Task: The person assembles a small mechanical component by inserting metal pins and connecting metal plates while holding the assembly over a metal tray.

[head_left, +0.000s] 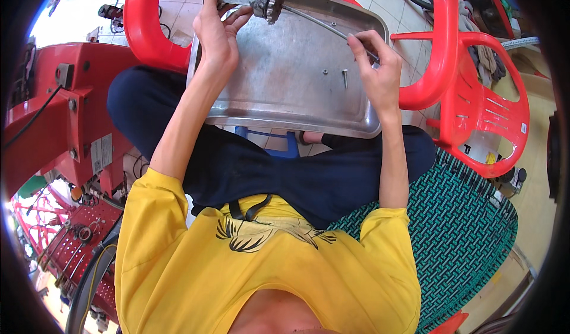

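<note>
Above the far left of a shallow metal tray (267, 90), my left hand (218, 40) is closed around a metal part with a toothed wheel (270, 5) at its right end. My right hand (379, 67) pinches a thin metal rod (314, 21) between thumb and fingers, over the tray's right side. The rod slants up and left to the toothed wheel; whether it goes into the part or only touches it, I cannot tell. A small bolt (345, 78) lies in the tray with a nut (325, 71) beside it. Another small nut (333, 23) lies farther back.
The tray rests on a red plastic chair (142, 19) whose arms rise on both sides. A second red chair (490, 105) stands to the right, beside a green woven seat (457, 239). Red machinery (89, 108) stands close on the left. A blue stool (285, 147) shows below the tray.
</note>
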`<action>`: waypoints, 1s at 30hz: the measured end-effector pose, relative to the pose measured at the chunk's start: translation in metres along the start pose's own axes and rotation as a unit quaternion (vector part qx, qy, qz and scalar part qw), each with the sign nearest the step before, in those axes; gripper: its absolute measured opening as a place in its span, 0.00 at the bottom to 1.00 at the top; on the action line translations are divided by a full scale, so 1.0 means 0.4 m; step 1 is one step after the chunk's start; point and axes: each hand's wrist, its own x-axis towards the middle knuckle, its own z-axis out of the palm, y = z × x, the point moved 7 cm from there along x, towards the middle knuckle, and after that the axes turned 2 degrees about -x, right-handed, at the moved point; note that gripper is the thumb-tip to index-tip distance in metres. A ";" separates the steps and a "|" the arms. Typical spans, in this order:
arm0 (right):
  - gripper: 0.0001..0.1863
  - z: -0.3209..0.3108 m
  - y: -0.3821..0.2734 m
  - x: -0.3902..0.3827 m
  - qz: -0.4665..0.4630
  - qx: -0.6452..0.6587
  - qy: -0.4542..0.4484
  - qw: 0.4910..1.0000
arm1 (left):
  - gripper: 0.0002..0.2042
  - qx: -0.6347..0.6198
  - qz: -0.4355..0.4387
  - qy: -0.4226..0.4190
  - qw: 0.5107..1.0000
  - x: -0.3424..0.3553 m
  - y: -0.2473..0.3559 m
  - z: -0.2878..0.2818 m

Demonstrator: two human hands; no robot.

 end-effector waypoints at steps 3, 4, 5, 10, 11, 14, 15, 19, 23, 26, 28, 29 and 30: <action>0.09 0.003 -0.011 -0.015 -0.034 -0.003 0.015 0.999 | 0.21 -0.008 -0.004 -0.002 1.000 -0.004 -0.005 0.003; 0.08 0.003 -0.020 -0.021 -0.062 -0.017 0.027 0.998 | 0.21 -0.001 -0.009 -0.001 1.000 -0.006 -0.005 0.005; 0.08 0.001 -0.030 -0.026 -0.091 -0.031 0.040 0.995 | 0.21 0.005 -0.013 -0.001 1.000 -0.007 -0.007 0.005; 0.08 -0.015 -0.046 -0.028 -0.122 -0.092 0.082 0.985 | 0.21 0.013 0.014 -0.015 1.000 -0.038 0.017 0.033; 0.09 -0.018 -0.046 -0.028 -0.125 -0.101 0.088 0.983 | 0.21 0.014 0.022 -0.021 0.999 -0.052 0.024 0.046; 0.10 -0.009 -0.021 -0.022 -0.137 -0.151 0.056 0.977 | 0.20 0.049 0.018 -0.017 0.998 -0.035 0.012 0.024; 0.11 0.000 -0.002 -0.018 -0.081 -0.147 0.015 0.986 | 0.20 0.051 0.018 -0.009 0.998 -0.041 0.010 0.023; 0.13 0.029 0.035 -0.021 0.019 -0.063 -0.022 0.998 | 0.19 0.058 0.012 -0.004 0.998 -0.051 0.010 0.036; 0.14 0.046 0.012 -0.024 0.025 -0.097 -0.055 0.993 | 0.21 0.064 0.028 -0.007 0.998 -0.046 0.021 0.029; 0.13 0.042 0.016 -0.026 0.001 -0.034 -0.023 0.999 | 0.23 0.069 0.037 -0.024 0.997 -0.071 0.041 0.072; 0.13 0.051 0.019 -0.028 -0.019 -0.026 -0.020 0.999 | 0.24 0.090 0.040 -0.021 0.995 -0.072 0.046 0.074; 0.13 0.055 0.019 -0.030 -0.028 -0.022 -0.019 0.999 | 0.24 0.100 0.041 -0.019 0.994 -0.071 0.046 0.073; 0.12 0.059 0.021 -0.029 -0.024 -0.034 -0.026 0.999 | 0.24 0.105 0.041 -0.019 0.993 -0.069 0.047 0.071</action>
